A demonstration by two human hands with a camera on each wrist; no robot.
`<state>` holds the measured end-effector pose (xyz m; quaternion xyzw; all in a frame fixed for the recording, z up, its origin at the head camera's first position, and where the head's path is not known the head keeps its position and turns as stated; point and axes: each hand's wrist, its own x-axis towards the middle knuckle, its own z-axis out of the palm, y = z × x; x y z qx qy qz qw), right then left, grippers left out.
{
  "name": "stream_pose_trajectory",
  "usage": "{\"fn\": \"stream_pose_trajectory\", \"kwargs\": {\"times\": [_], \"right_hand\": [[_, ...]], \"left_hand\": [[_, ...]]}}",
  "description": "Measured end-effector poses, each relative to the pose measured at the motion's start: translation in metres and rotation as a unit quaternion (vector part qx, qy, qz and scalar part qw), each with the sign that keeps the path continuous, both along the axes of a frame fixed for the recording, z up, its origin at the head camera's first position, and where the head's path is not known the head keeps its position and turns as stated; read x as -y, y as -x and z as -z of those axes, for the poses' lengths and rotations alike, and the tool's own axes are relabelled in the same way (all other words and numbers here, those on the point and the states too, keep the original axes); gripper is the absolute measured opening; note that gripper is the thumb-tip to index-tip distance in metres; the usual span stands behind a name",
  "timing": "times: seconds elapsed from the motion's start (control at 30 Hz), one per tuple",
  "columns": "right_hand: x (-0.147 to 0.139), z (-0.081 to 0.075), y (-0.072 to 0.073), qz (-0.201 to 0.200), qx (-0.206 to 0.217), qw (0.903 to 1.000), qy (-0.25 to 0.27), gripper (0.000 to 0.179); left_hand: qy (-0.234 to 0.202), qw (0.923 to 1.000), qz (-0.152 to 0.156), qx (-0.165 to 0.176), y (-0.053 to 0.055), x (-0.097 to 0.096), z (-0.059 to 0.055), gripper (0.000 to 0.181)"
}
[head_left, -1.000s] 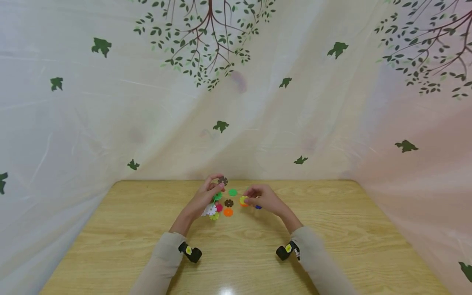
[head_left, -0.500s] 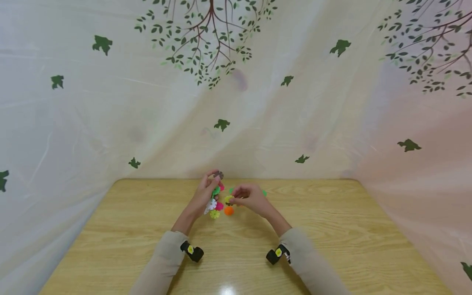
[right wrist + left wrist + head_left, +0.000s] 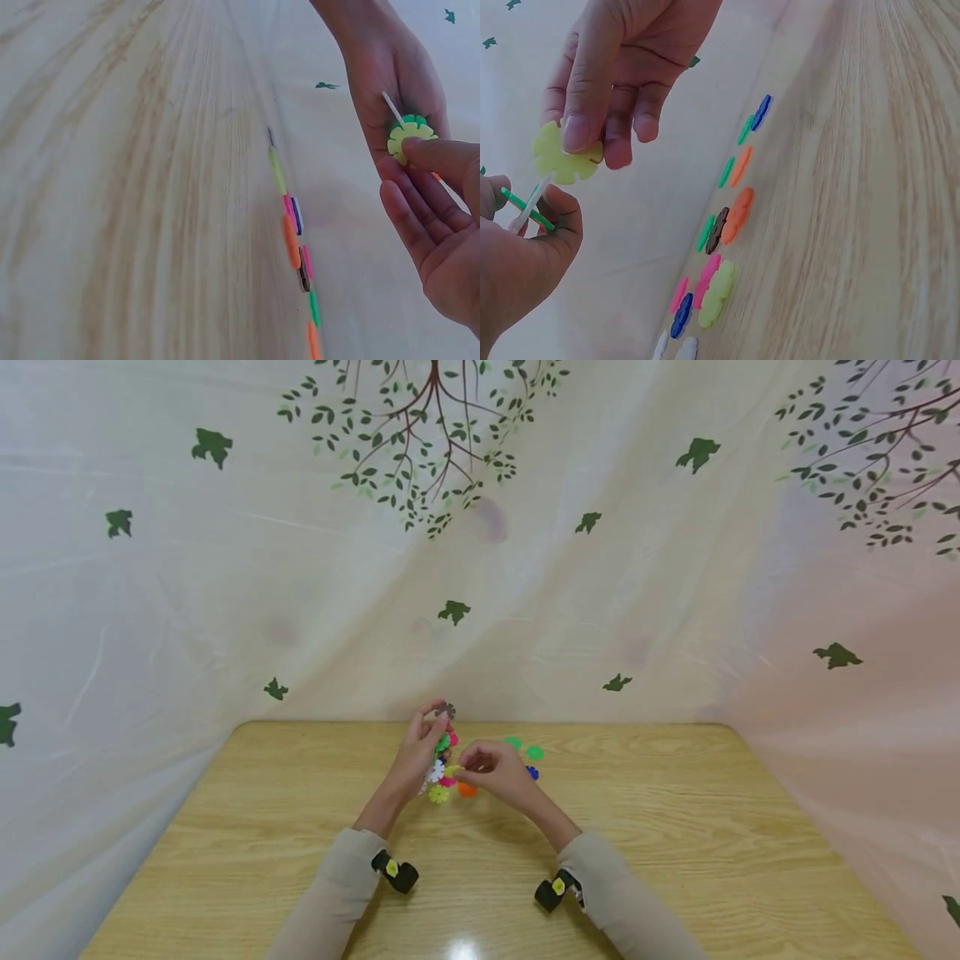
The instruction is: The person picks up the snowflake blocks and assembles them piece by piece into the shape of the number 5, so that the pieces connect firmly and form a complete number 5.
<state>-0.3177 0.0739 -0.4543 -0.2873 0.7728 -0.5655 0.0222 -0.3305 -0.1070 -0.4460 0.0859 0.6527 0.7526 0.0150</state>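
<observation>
A pale sheet printed with leafy branches hangs behind a wood-grained table catching bright glare.

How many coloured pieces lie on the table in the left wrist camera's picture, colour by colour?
Blue pieces: 2
Green pieces: 3
Orange pieces: 2
Brown piece: 1
Pink pieces: 2
Yellow piece: 1
White pieces: 2
Total visible: 13

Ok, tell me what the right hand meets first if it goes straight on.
Most likely the white disc in the left hand: the yellow disc pinched by the right hand overlaps it in the left wrist view, though depth is unclear.
</observation>
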Motion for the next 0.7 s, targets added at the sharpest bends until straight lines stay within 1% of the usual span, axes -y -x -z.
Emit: {"fn": "stream_pose_trajectory", "kwargs": {"times": [0.17,0.27,0.43,0.57,0.6,0.7], "right_hand": [[0.002,-0.019,-0.016,0.016,-0.015,0.9998,0.003,0.016],[0.004,-0.029,-0.025,0.018,-0.026,0.9994,0.012,0.014],[0.007,-0.029,-0.028,0.018,-0.032,0.9988,0.031,0.012],[0.007,-0.025,-0.027,0.017,-0.048,0.9978,0.043,0.012],[0.006,-0.021,-0.024,0.018,-0.054,0.9973,0.046,0.012],[0.007,-0.022,-0.026,0.022,-0.066,0.9963,0.05,0.011]], "left_hand": [[0.016,0.9997,0.002,-0.018,-0.001,-0.002,0.002,0.051],[0.016,0.9994,-0.006,-0.029,0.0,-0.004,0.004,0.052],[0.004,0.9991,-0.017,-0.039,0.001,-0.007,0.005,0.052],[-0.005,0.9992,-0.005,-0.039,0.0,-0.008,0.004,0.052],[-0.007,0.9992,-0.003,-0.039,-0.001,-0.009,0.004,0.052],[-0.012,0.9991,0.002,-0.041,-0.002,-0.01,0.002,0.049]]}}
